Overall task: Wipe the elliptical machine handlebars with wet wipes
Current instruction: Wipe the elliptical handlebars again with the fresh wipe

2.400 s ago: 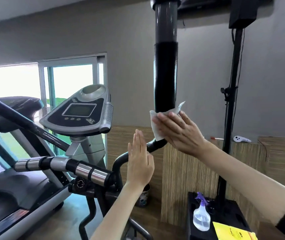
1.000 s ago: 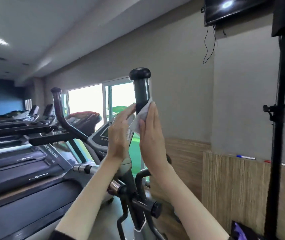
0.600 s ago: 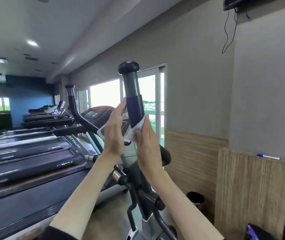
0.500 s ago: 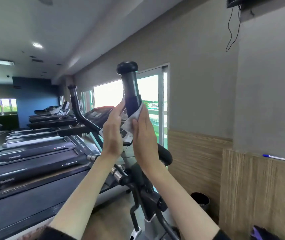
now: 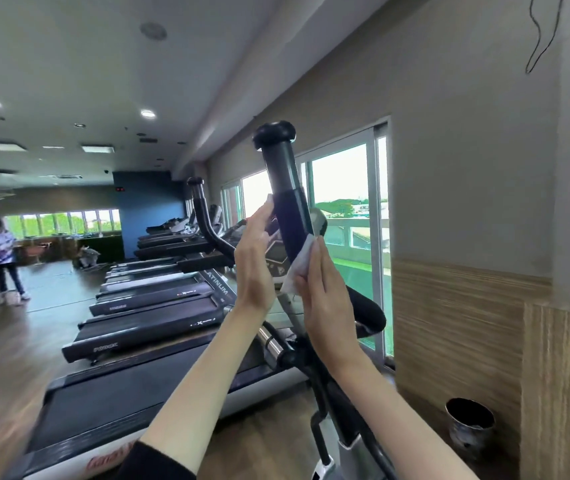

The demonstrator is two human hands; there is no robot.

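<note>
Where the elliptical's handlebar point(image 5: 287, 209) rises nearly upright to its black end cap, the right hand point(image 5: 326, 299) presses a white wet wipe point(image 5: 299, 268) against the bar's right side, fingers straight and together. The left hand point(image 5: 254, 261), also flat with fingers together, lies against the bar's left side, and a white scrap shows at its fingertips. Treadmills point(image 5: 158, 306) line up to the left. A dark bin point(image 5: 470, 420) stands on the floor by the wood-panelled wall.
</note>
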